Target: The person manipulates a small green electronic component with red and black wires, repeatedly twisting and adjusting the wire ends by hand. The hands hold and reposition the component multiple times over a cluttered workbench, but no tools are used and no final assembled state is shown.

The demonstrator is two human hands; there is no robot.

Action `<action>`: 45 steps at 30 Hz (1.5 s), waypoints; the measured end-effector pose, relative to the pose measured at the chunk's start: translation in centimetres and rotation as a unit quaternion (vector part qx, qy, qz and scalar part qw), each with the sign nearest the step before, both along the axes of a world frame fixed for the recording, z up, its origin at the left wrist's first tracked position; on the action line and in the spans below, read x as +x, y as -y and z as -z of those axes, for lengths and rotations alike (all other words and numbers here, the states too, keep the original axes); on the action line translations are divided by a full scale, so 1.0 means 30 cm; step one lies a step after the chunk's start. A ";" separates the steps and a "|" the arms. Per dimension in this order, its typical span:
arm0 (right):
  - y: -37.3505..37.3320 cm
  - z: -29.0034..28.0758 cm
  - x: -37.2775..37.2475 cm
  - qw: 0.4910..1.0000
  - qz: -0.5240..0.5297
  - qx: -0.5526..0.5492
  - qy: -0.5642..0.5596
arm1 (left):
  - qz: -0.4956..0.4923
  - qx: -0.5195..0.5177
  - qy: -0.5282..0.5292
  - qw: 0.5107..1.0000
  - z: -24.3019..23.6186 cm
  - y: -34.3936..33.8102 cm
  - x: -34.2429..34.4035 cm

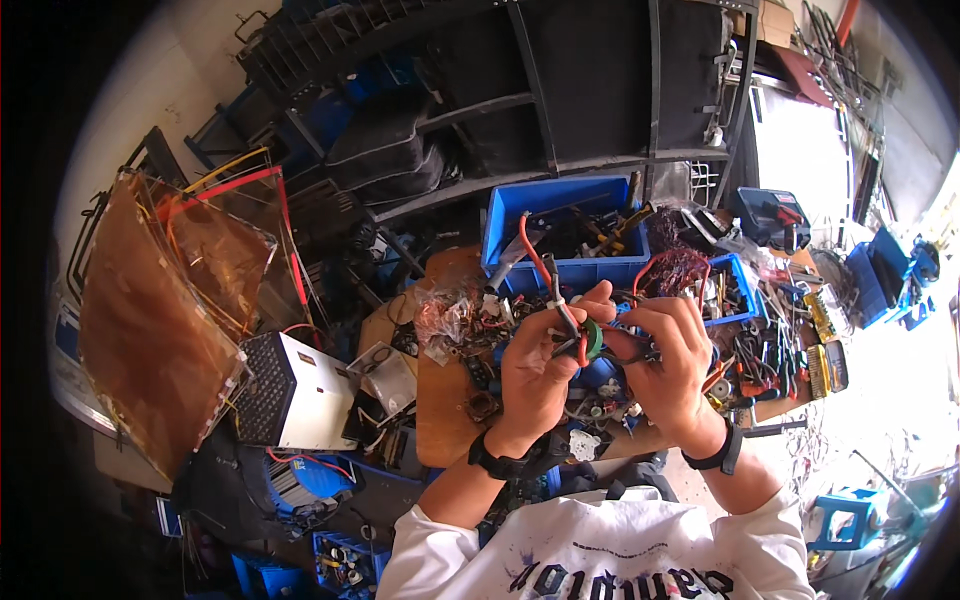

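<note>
Above the cluttered workbench [440,400] I hold a red and black cable [541,262] up between both hands. My left hand [540,375] pinches its thick wires, and one red end rises above the fingers toward the blue bin. A small green ring [594,340] sits among the wires between my fingertips. On the other side, my right hand [670,355] has its fingers closed around dark wires beside the ring. The fingers partly hide where the wires meet. Both wrists carry black bands.
Tools fill a blue bin [570,272] behind my hands. To its right are a smaller blue tray [745,290] and rows of pliers and screwdrivers [775,355]. Loose parts and plastic bags [450,315] lie left. A white metal box [310,395] stands beside the bench.
</note>
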State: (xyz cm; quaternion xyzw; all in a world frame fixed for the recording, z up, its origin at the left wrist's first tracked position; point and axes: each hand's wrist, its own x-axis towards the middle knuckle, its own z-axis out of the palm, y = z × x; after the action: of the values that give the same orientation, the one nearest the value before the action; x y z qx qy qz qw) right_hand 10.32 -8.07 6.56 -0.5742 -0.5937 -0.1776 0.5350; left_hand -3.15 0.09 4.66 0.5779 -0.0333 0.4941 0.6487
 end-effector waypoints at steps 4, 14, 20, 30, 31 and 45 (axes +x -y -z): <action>-0.022 0.017 0.027 0.993 -0.075 -0.088 0.006 | -0.005 -0.014 -0.012 1.000 0.006 -0.029 0.001; -0.109 0.026 0.146 0.838 -0.314 -0.374 -0.243 | 0.008 -0.076 -0.023 0.997 -0.027 -0.111 -0.007; -0.110 0.018 0.161 0.866 -0.341 -0.339 -0.138 | 0.014 -0.064 -0.026 0.998 -0.003 -0.155 -0.025; -0.144 0.051 0.172 0.937 -0.295 -0.181 0.039 | -0.075 0.024 -0.076 0.994 -0.003 -0.179 -0.016; -0.147 0.058 0.183 0.927 -0.317 -0.202 0.022 | -0.077 0.027 -0.074 0.994 -0.009 -0.176 -0.004; -0.147 -0.016 0.418 0.857 -0.383 -0.326 0.109 | -0.170 0.062 -0.174 0.968 -0.064 -0.007 0.134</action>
State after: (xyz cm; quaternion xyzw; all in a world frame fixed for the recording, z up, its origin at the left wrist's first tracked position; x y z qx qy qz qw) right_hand 22.86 -3.65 7.03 -0.4198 -0.8452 0.1843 0.2746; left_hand 0.86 0.29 6.57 0.6911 0.1486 0.4859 0.5140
